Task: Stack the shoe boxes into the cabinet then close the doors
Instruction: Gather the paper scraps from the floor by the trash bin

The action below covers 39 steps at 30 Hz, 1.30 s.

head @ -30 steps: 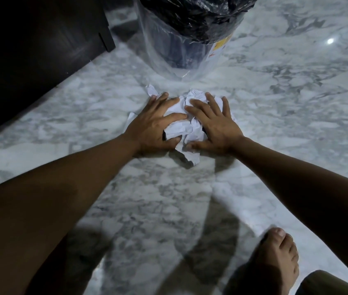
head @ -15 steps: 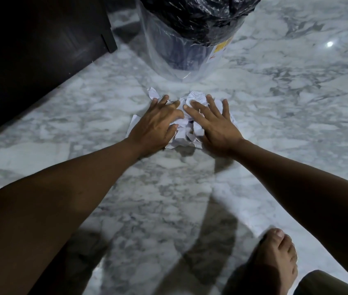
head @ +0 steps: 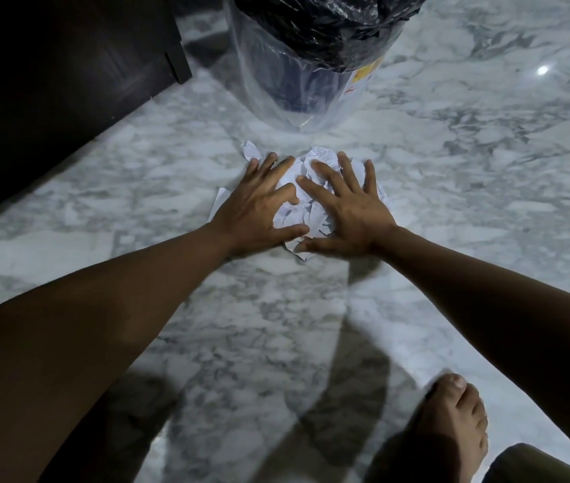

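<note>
No shoe box is in view. A dark wooden cabinet (head: 50, 99) fills the upper left; only its lower side shows, and its doors are out of sight. On the marble floor lies a pile of crumpled white paper (head: 318, 160). My left hand (head: 259, 210) and my right hand (head: 350, 210) both rest palm-down on the pile, side by side. Their fingers are spread and the thumbs lie at the pile's near edge. Neither hand has closed around the paper.
A bin (head: 311, 74) wrapped in clear plastic, with a black bag in it, stands just beyond the paper. A stray paper scrap (head: 249, 149) lies at the pile's far left. My bare right foot (head: 451, 423) stands at the lower right on the marble floor (head: 486, 203).
Both hands drew together over the paper, bunching it, and have now spread their fingers wider and flattened on the pile. The paper has stayed in place on the floor.
</note>
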Motion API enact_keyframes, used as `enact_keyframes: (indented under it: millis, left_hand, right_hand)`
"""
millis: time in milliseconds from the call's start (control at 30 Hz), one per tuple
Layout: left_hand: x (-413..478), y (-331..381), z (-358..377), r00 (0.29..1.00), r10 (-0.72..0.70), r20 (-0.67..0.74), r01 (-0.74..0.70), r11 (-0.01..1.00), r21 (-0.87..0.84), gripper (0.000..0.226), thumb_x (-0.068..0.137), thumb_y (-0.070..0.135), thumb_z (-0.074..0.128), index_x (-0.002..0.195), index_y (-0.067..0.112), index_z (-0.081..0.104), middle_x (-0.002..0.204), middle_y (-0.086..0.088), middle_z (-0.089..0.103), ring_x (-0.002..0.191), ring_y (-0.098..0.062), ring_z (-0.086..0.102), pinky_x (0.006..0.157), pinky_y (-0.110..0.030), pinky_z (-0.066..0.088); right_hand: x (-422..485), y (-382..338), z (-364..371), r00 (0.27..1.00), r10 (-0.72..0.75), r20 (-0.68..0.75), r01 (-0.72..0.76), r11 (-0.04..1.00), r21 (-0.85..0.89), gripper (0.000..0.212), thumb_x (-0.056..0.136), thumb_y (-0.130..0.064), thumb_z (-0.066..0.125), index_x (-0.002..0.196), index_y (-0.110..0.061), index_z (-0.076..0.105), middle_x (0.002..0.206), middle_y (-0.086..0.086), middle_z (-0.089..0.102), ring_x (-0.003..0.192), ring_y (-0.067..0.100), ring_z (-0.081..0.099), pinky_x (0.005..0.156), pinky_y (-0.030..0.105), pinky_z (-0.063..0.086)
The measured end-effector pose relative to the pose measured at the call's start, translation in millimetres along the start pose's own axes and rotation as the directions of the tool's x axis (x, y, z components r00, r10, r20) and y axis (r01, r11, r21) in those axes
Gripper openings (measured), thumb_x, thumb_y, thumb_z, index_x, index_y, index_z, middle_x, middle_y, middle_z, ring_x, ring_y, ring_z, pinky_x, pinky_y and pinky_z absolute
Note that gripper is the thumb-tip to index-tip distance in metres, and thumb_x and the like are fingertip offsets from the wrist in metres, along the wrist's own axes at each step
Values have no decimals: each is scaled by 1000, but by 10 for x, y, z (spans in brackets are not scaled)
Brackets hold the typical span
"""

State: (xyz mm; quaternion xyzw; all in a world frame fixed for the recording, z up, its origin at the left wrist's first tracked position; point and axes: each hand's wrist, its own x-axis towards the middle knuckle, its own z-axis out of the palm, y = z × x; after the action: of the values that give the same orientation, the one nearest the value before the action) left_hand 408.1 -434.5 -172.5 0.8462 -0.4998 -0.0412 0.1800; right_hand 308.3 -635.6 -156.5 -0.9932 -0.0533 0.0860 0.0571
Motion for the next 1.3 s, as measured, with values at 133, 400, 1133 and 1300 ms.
enact_keyframes:
  millis: [133, 400, 1133, 1300]
  left_hand:
    - [-14, -6, 29, 999, -23, -32, 22, 999, -42, 50, 91, 58, 54, 110, 13, 61, 153, -15, 40, 146, -35, 28, 120, -51, 20]
    - [-85, 167, 71, 956, -133, -260, 84, 978, -192, 31, 95, 23, 62, 119, 3, 64, 132, -10, 61, 133, -24, 46, 110, -16, 29]
    - [116, 240, 100, 807, -543, -232, 250, 671, -698, 35, 85, 45, 66, 106, 16, 63, 94, 3, 73, 86, -14, 70, 73, -32, 56]
    - [183, 257, 104, 732, -635, -249, 224, 568, -792, 36, 84, 40, 72, 103, 10, 65, 87, 14, 70, 79, 0, 66, 70, -24, 53]
  right_hand:
    - [11, -8, 38, 998, 11, -59, -7, 997, 79, 89, 83, -83, 38, 155, -33, 23, 163, 5, 20, 152, 39, 1, 117, 66, 6]
    - [20, -156, 137, 972, 82, -218, -47, 986, 162, 59, 92, -61, 51, 141, -29, 50, 132, 7, 51, 127, 38, 40, 101, 56, 38]
    - [108, -65, -16, 918, 213, -334, 43, 784, 620, 9, 78, -17, 49, 73, -20, 55, 71, -12, 51, 69, 14, 48, 64, 30, 36]
    - [58, -113, -77, 901, 399, -169, -129, 620, 774, 26, 63, 4, 48, 70, -21, 49, 61, -8, 50, 61, 8, 45, 57, 29, 36]
